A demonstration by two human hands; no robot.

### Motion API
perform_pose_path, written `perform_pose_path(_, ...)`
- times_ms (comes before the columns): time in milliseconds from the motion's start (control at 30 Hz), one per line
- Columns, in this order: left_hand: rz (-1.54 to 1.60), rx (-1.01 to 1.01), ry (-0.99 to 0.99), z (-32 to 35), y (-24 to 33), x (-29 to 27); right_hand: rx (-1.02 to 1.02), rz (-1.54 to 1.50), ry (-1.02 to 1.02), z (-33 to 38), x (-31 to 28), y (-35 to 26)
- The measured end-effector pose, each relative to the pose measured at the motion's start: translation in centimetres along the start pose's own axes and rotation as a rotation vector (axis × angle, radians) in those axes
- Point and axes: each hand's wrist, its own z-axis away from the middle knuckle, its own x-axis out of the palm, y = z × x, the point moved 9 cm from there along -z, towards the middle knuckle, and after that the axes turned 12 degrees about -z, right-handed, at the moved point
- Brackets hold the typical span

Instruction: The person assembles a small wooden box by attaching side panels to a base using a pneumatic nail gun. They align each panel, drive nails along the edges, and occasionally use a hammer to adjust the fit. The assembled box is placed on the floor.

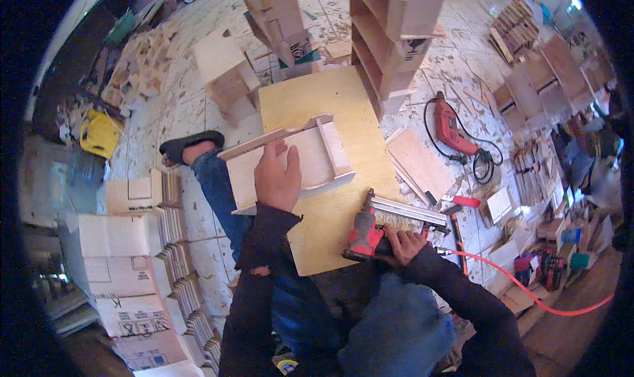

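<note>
A shallow wooden tray point(309, 158) of thin panels lies on a yellow board point(333, 228) in front of me. It has a raised strip along its far side and a cross piece near its right end. My left hand point(277, 179) reaches over the tray from the near side, its fingers gripping the far strip; some fingertips are hidden. My right hand point(404, 243) is wrapped round the handle of a red and black pneumatic nail gun point(362, 233). The nail gun lies sideways over the board's right edge, apart from the tray, with an orange air hose point(508, 278) attached.
A red corded drill point(450, 127) and thin wooden panels point(419, 160) lie on the tiled floor at right. Tall wooden shelf units point(389, 47) stand beyond the board. Stacked panels and cartons point(122, 274) stand at left, a yellow canister point(99, 134) farther back. Wood scraps litter the floor.
</note>
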Motion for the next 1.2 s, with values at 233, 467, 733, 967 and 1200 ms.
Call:
perform_pose_path(233,-0.269,0.394,0.191,-1.0,2.8,0.9,0.137,0.053,-0.076,-0.3,3.4,0.9)
perform_pose_path(467,-0.45,0.397,-0.102,-2.6,3.5,5.9,0.155,-0.246,0.2,0.3,-4.2,3.0)
perform_pose_path(733,-0.219,0.529,-0.273,-1.4,4.1,6.0,0.815,-0.071,-0.056,9.3,1.4,26.0)
perform_pose_path(967,-0.104,0.618,-0.361,-0.9,4.0,5.1,1.026,-0.1,0.062,14.9,9.1,31.9)
perform_pose_path(1200,-0.331,0.755,-0.24,0.6,5.3,5.4,0.654,-0.335,0.359,9.0,0.0,26.3)
